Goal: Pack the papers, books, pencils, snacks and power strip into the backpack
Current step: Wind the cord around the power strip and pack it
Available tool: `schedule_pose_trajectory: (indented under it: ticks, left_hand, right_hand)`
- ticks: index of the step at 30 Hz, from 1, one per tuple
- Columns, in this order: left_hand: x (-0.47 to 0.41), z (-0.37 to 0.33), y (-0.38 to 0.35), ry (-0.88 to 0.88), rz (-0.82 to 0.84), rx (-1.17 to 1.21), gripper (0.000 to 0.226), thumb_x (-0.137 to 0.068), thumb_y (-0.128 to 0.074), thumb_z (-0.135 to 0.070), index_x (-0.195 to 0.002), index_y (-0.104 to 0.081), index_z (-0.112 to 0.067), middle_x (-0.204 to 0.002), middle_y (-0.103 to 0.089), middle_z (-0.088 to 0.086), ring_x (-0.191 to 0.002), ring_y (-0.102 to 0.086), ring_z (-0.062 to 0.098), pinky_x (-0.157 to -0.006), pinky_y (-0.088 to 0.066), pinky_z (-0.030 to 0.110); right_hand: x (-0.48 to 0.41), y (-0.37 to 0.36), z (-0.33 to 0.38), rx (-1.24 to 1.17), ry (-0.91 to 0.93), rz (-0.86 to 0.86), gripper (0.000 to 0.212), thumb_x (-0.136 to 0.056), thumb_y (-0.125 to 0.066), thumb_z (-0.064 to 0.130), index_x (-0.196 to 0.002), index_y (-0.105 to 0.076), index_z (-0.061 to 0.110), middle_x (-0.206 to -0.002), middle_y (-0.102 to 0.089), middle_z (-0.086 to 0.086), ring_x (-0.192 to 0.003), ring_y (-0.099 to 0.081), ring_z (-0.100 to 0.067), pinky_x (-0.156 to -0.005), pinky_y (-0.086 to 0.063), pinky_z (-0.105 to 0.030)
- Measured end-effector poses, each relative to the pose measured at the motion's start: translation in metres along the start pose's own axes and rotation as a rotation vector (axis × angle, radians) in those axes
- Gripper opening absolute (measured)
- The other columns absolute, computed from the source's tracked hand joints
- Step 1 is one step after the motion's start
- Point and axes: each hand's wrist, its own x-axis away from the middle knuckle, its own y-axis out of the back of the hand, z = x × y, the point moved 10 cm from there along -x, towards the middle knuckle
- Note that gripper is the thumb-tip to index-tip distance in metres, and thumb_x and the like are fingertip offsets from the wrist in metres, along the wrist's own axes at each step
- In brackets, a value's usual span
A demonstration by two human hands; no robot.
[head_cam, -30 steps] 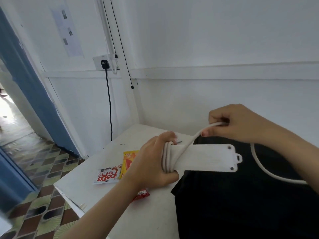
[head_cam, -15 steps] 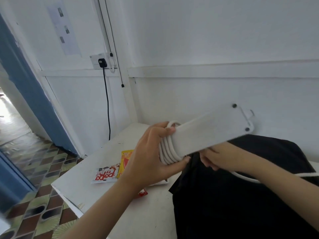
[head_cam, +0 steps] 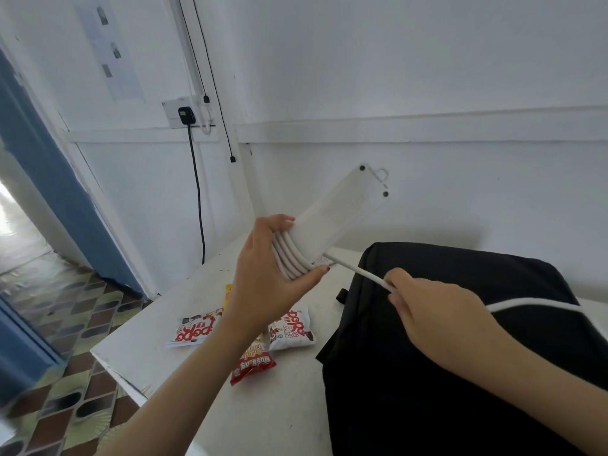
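Note:
My left hand grips the lower end of the white power strip, which is tilted up to the right, with several turns of its white cord wound round it. My right hand pinches the loose cord just right of the strip, above the black backpack; the rest of the cord trails off to the right. Snack packets lie on the white table under my left arm: two white and red ones, a red one and a yellow one partly hidden.
A white wall stands close behind the table. A black plug sits in a wall socket, its black cable hanging down to the table's back corner. A blue door frame and patterned floor tiles lie to the left, past the table's edge.
The power strip has swung up to a steeper tilt. My right hand came out from under it and now pulls the cord down to the right. More snack packets show.

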Motion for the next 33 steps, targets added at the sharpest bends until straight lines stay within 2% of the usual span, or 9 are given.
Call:
schedule_pose_trajectory:
  ticks: [5,8,12,17,23,26,29,31,33]
  left_hand:
    - [0.002,0.025,-0.01,0.069,0.046,-0.07,0.073,-0.06,-0.08,-0.049,-0.111,-0.029,-0.034,-0.108,-0.047,-0.01,-0.094,-0.048,0.002,-0.071,-0.041,0.013]
    - [0.008,0.029,-0.016,0.075,0.073,-0.044,0.07,-0.062,-0.082,-0.041,-0.108,-0.03,-0.036,-0.108,-0.049,-0.008,-0.094,-0.05,0.01,-0.073,-0.045,0.022]
    - [0.011,0.027,-0.024,0.029,0.108,-0.11,0.066,-0.065,-0.079,-0.04,-0.116,-0.038,-0.031,-0.107,-0.046,-0.013,-0.095,-0.047,0.009,-0.074,-0.045,0.022]
    - [0.016,0.021,-0.03,-0.055,0.118,-0.147,0.057,-0.065,-0.067,-0.043,-0.113,-0.049,-0.02,-0.109,-0.054,-0.007,-0.095,-0.05,0.011,-0.078,-0.041,0.016]
    - [0.018,0.027,-0.018,-0.052,0.08,-0.206,0.062,-0.064,-0.064,-0.054,-0.111,-0.051,-0.016,-0.105,-0.058,-0.004,-0.09,-0.053,0.013,-0.074,-0.042,0.024]
    - [0.017,0.03,-0.011,-0.087,0.072,-0.296,0.064,-0.062,-0.066,-0.052,-0.112,-0.051,-0.015,-0.107,-0.059,-0.001,-0.088,-0.052,0.014,-0.075,-0.041,0.027]
    - [0.019,0.039,-0.004,-0.053,0.072,-0.317,0.062,-0.059,-0.063,-0.048,-0.111,-0.052,-0.016,-0.101,-0.058,-0.003,-0.084,-0.05,0.011,-0.071,-0.04,0.026]
    - [0.02,0.046,0.002,-0.034,0.051,-0.304,0.063,-0.059,-0.062,-0.048,-0.112,-0.052,-0.015,-0.101,-0.058,-0.003,-0.085,-0.048,0.01,-0.07,-0.038,0.02]
    - [0.02,0.051,0.01,-0.02,0.028,-0.288,0.065,-0.06,-0.063,-0.05,-0.114,-0.05,-0.016,-0.105,-0.057,-0.003,-0.088,-0.048,0.008,-0.073,-0.038,0.017]
  right_hand:
    - [0.01,0.037,0.027,-0.023,0.171,-0.199,0.038,-0.096,-0.02,0.047,-0.098,-0.053,0.029,-0.072,-0.055,0.01,-0.062,-0.053,-0.007,-0.058,-0.04,-0.02]
    - [0.012,0.038,0.044,-0.086,0.261,-0.212,0.057,-0.087,-0.01,0.052,-0.083,-0.061,0.025,-0.064,-0.058,0.008,-0.056,-0.052,-0.008,-0.054,-0.039,-0.021]
    - [0.005,0.021,0.063,-0.216,0.299,-0.074,0.038,-0.097,-0.033,0.042,-0.079,-0.059,0.021,-0.066,-0.058,0.006,-0.061,-0.052,-0.009,-0.065,-0.046,-0.029]
    - [0.003,0.024,0.089,-0.291,0.384,-0.08,0.043,-0.097,-0.042,0.035,-0.056,-0.031,0.027,-0.05,-0.038,0.008,-0.056,-0.045,-0.007,-0.051,-0.028,-0.021]
    - [0.004,0.024,0.086,-0.3,0.429,-0.063,0.027,-0.094,-0.045,0.04,-0.073,-0.042,0.025,-0.058,-0.046,0.008,-0.057,-0.045,-0.01,-0.052,-0.03,-0.021]
    - [0.001,0.022,0.072,-0.221,0.415,-0.052,0.018,-0.092,-0.046,0.044,-0.086,-0.054,0.029,-0.066,-0.051,0.014,-0.061,-0.046,-0.003,-0.063,-0.039,-0.023]
    - [-0.007,0.026,0.045,-0.199,0.355,-0.138,0.027,-0.085,-0.042,0.054,-0.08,-0.053,0.029,-0.067,-0.047,0.018,-0.062,-0.043,0.002,-0.066,-0.041,-0.026]
    - [-0.013,0.024,0.016,-0.209,0.209,-0.147,0.036,-0.082,-0.04,0.06,-0.077,-0.051,0.027,-0.068,-0.052,0.014,-0.064,-0.048,-0.001,-0.064,-0.043,-0.025]
    - [-0.017,0.01,-0.018,-0.187,0.004,-0.004,0.041,-0.082,-0.043,0.063,-0.076,-0.05,0.023,-0.065,-0.054,0.008,-0.06,-0.05,-0.004,-0.059,-0.042,-0.025]
